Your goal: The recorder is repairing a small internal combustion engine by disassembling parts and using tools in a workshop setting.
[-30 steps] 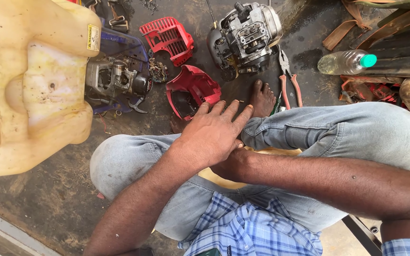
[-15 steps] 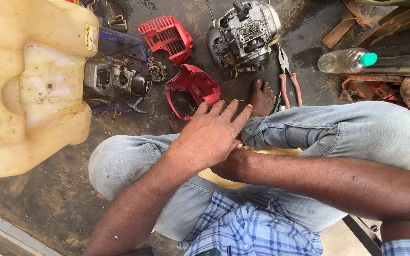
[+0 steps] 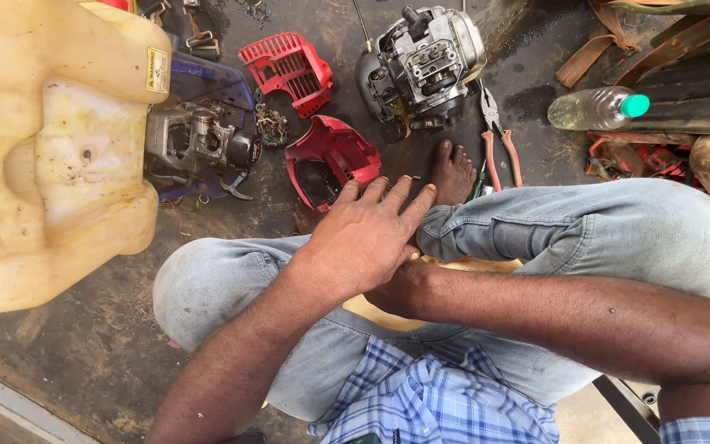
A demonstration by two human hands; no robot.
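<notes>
Bare floor [image 3: 84, 362] lies open lower left; red cover [image 3: 330, 160] and engine [image 3: 421, 66] crowd ahead.

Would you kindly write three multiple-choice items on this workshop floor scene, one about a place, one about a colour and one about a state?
1. Where do the orange-handled pliers lie?
A. Beside the bare foot, below the grey metal engine block
B. On top of the yellowed plastic tank
C. In the person's lap

2. What colour is the cap of the clear plastic bottle?
A. Red
B. Green
C. Black

3. How is the left hand?
A. Clenched around a wrench
B. Flat, fingers spread, laid over the right hand
C. Raised clear of the legs

Answers:
1. A, the pliers lie on the dark floor right next to the toes, under the engine.
2. B, the cap at the bottle's right end is green.
3. B, the palm faces down with the fingers fanned out, holding nothing, and covers most of the other hand.
</notes>
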